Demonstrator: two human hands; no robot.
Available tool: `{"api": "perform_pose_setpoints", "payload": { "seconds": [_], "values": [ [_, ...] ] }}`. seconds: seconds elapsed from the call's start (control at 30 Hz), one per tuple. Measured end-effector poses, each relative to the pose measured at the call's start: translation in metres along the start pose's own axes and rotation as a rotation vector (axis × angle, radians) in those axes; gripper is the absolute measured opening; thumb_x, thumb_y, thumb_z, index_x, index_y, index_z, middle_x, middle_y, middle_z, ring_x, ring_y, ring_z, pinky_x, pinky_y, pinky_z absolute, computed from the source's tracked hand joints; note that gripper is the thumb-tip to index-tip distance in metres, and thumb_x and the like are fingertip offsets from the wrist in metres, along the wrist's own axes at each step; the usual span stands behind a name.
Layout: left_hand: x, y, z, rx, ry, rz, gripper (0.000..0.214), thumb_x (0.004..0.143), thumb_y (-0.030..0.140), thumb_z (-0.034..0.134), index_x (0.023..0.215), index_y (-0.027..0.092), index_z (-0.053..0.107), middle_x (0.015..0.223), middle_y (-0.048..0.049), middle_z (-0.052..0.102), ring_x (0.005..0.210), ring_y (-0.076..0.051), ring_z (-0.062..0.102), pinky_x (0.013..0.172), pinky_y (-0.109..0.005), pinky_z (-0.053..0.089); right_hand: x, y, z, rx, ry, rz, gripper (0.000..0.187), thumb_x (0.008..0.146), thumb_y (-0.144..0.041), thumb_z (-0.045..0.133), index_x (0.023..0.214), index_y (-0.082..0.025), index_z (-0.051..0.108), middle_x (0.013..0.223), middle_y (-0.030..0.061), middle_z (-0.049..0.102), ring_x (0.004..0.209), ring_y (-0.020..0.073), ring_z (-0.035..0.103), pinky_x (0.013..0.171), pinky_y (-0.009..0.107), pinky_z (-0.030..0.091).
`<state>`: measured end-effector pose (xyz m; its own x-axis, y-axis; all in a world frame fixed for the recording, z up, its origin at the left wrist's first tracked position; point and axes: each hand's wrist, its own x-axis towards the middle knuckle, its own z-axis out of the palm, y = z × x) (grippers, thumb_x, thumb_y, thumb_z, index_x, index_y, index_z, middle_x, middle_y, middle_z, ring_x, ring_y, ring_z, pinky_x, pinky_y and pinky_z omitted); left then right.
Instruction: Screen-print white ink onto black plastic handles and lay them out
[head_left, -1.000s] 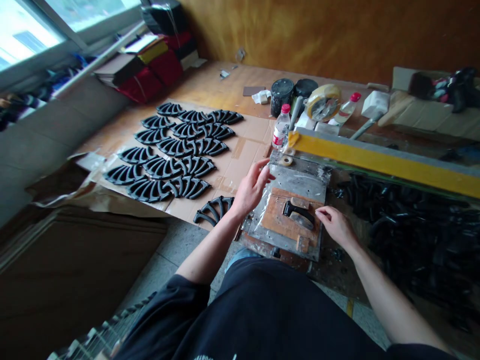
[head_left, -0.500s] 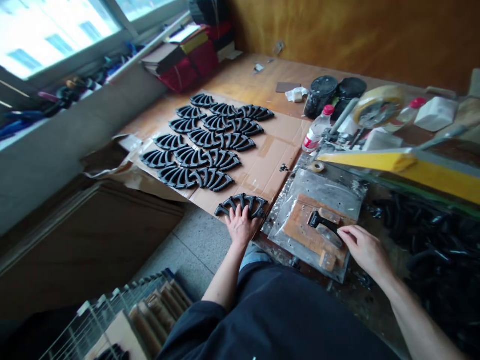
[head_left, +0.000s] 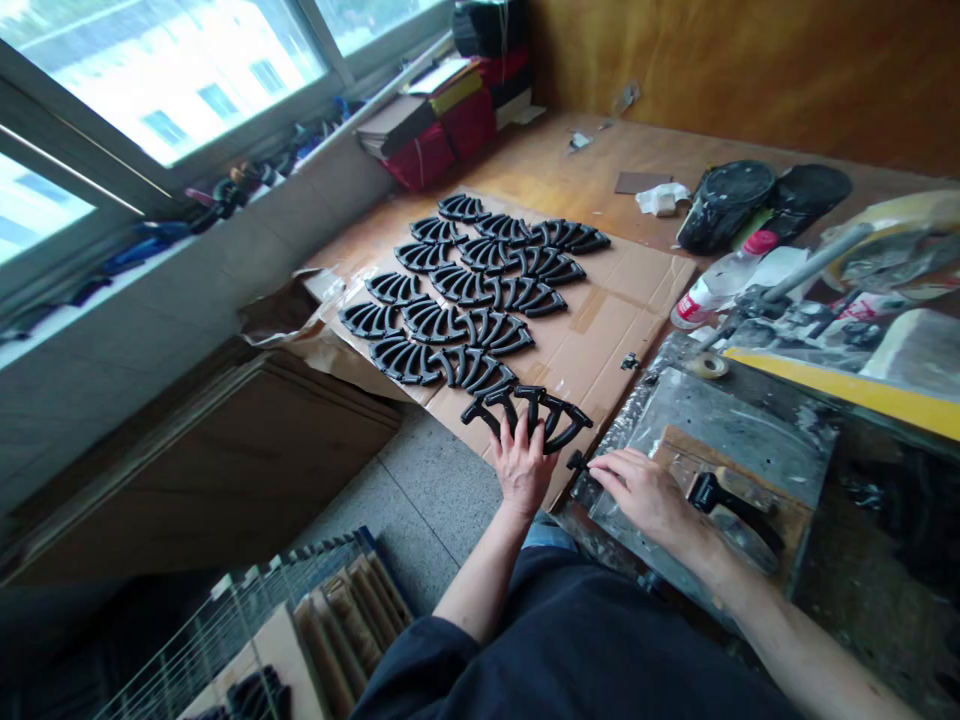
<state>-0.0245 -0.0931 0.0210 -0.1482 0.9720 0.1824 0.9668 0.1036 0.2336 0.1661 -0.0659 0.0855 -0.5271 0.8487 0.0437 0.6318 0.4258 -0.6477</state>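
Note:
My left hand (head_left: pixel 521 468) lies with its fingers spread over a small fan of black T-shaped handles (head_left: pixel 529 400). This fan is near the front edge of the cardboard sheet (head_left: pixel 600 330), close to rows of similar handles (head_left: pixel 465 280). To the right, my right hand (head_left: pixel 637 490) has its thumb and fingers pinched together. A small black piece (head_left: pixel 577 460) is right at those fingertips; whether it is held or fixed to the bench edge, I cannot tell. Another black handle (head_left: pixel 739 505) rests on a wooden jig (head_left: pixel 675 445) atop a metal plate (head_left: pixel 664 405), behind my right wrist.
A yellow-edged frame (head_left: pixel 847 390) crosses above the right side. Behind it stand a plastic bottle (head_left: pixel 724 280), black cups (head_left: pixel 727 205) and a tape roll (head_left: pixel 900 240). Dark parts lie at far right. A wire rack (head_left: pixel 187 640) and stacked cardboard (head_left: pixel 187 450) are below left.
My right hand has let go of the handle on the jig and moved left toward the cardboard edge. My left hand stays on the fan, which sits slightly nearer the rows. The view has shifted.

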Motion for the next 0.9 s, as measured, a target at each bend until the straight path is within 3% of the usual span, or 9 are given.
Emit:
{"api": "perform_pose_setpoints", "payload": {
  "seconds": [0.23, 0.53, 0.67, 0.77, 0.9],
  "values": [
    [0.037, -0.004, -0.008, -0.028, 0.139, 0.144, 0.048, 0.076, 0.039, 0.069, 0.121, 0.024, 0.064, 0.139, -0.0096, 0.054, 0.138, -0.037, 0.032, 0.112, -0.056, 0.026, 0.038, 0.001, 0.018, -0.014, 0.005, 0.03, 0.018, 0.092, -0.024, 0.052, 0.094, -0.019, 0.069, 0.101, 0.0065, 0.07, 0.098, 0.0219, 0.059, 0.09, 0.038, 0.048],
    [0.101, -0.001, 0.009, -0.075, 0.038, 0.295, 0.051, 0.075, 0.037, 0.07, 0.124, 0.025, 0.061, 0.142, -0.0088, 0.05, 0.139, -0.037, 0.03, 0.113, -0.059, 0.022, 0.07, 0.017, 0.026, -0.078, 0.101, 0.197, 0.025, 0.09, -0.024, 0.052, 0.108, -0.017, 0.068, 0.12, 0.0132, 0.063, 0.113, 0.0269, 0.056, 0.099, 0.047, 0.045],
    [0.163, 0.008, 0.022, -0.075, -0.007, 0.337, 0.051, 0.076, 0.04, 0.068, 0.125, 0.026, 0.06, 0.143, -0.0085, 0.048, 0.139, -0.038, 0.029, 0.113, -0.06, 0.021, 0.095, 0.033, 0.032, -0.068, 0.081, 0.311, 0.036, 0.088, -0.021, 0.054, 0.122, -0.014, 0.062, 0.136, 0.0163, 0.053, 0.125, 0.0268, 0.049, 0.107, 0.044, 0.039],
    [0.228, 0.028, 0.034, -0.07, -0.032, 0.34, 0.05, 0.076, 0.041, 0.068, 0.124, 0.027, 0.06, 0.144, -0.0081, 0.047, 0.138, -0.037, 0.028, 0.113, -0.06, 0.019, 0.112, 0.044, 0.042, -0.059, -0.103, 0.395, 0.047, 0.087, -0.021, 0.054, 0.132, -0.009, 0.055, 0.144, 0.0202, 0.044, 0.135, 0.0281, 0.04, 0.112, 0.044, 0.031],
    [0.314, 0.075, 0.058, -0.087, -0.109, 0.37, 0.05, 0.076, 0.046, 0.067, 0.122, 0.028, 0.061, 0.141, -0.0075, 0.048, 0.136, -0.036, 0.029, 0.112, -0.059, 0.02, 0.118, 0.052, 0.062, -0.058, -0.384, 0.513, 0.073, 0.079, -0.034, 0.065, 0.143, -0.008, 0.042, 0.154, 0.0231, 0.022, 0.144, 0.0369, 0.009, 0.115, 0.05, 0.019]
  ]
}}
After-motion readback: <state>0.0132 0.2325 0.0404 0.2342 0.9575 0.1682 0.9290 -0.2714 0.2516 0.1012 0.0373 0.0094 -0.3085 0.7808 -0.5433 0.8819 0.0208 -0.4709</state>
